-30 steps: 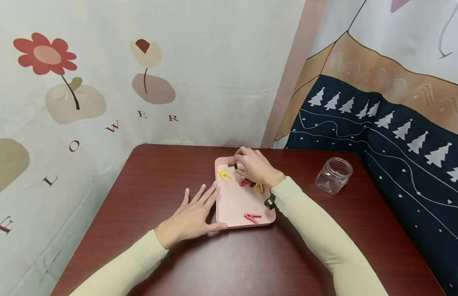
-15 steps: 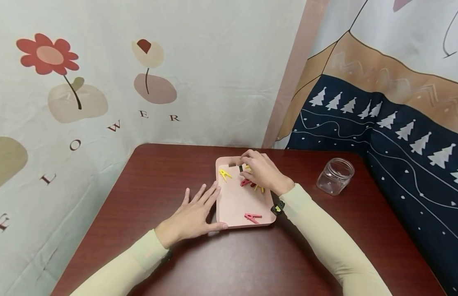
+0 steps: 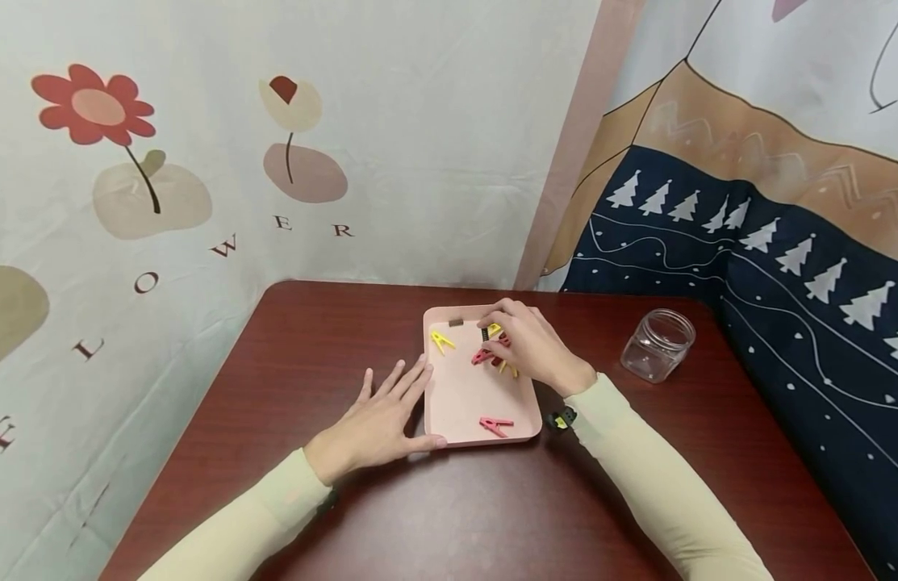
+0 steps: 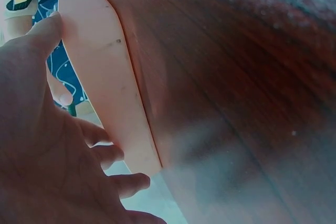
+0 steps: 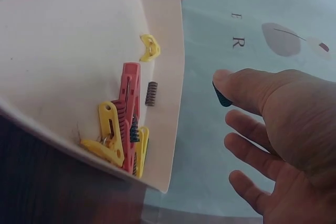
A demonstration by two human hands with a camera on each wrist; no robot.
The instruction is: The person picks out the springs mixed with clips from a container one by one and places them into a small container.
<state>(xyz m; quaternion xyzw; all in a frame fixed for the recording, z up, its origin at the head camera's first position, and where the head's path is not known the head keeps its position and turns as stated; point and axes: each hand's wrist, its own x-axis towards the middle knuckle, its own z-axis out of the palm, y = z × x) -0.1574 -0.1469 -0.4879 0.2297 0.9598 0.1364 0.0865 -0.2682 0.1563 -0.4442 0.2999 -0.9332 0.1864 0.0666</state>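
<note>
My right hand (image 3: 532,345) is above the far right part of a pink tray (image 3: 459,399), thumb and forefinger pinching a small black ribbed piece (image 5: 222,96). Beneath it lies a pile of red clothespins (image 5: 128,90) and yellow clothespins (image 5: 110,132), with another dark ribbed piece among them. A brown ribbed piece (image 5: 151,94) lies apart by the far wall. One yellow clothespin (image 3: 441,342) is at the far left, and a red clothespin (image 3: 496,425) near the front. My left hand (image 3: 376,420) has its fingers spread, touching the tray's left side and near corner.
A clear jar (image 3: 656,347) stands on the brown table (image 3: 311,339), right of the tray and beyond my right forearm. Printed curtains (image 3: 419,161) enclose the table's back and sides.
My right hand has moved right and slightly nearer with the black ribbed piece, uncovering the brown ribbed piece and a yellow clothespin. My left hand stays put.
</note>
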